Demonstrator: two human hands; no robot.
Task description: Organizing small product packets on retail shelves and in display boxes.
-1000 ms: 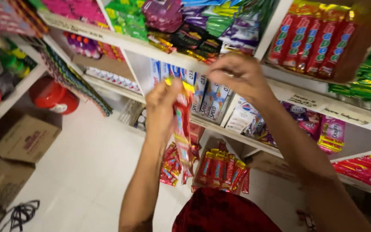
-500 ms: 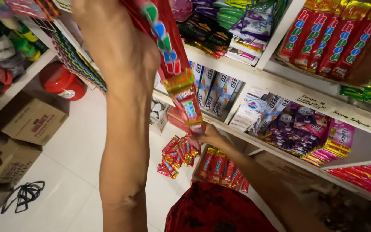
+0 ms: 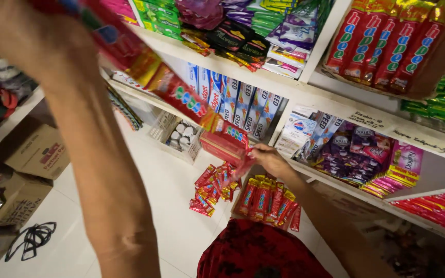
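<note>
The person is holding a long hanging strip of red sachets (image 3: 191, 103) stretched diagonally from the upper left of the frame down to the centre. The left hand (image 3: 32, 46), at the upper left and partly blurred, is closed around the strip's upper end. The right hand (image 3: 268, 158), at the centre of the frame, is pinching the strip's lower end with narrow fingers, just in front of the white shelf (image 3: 305, 95).

Step in hand, as judged: the strip is being drawn out to full length between the two hands, apparently for hanging or placing at the shelving. It is clear of the floor and is touching no shelf edge that can be seen.

Further red sachets (image 3: 266, 198) are lying in loose bunches on the white floor (image 3: 155, 206) at lower centre, beside a dark red garment (image 3: 258, 257) at the bottom edge. Cardboard boxes (image 3: 32, 154) are standing at the lower left.

Next move, as judged: it is calling for a steady grip at both ends, so that the perforated joints are not tearing, and for a hook or rail, none of which is showing here.
</note>
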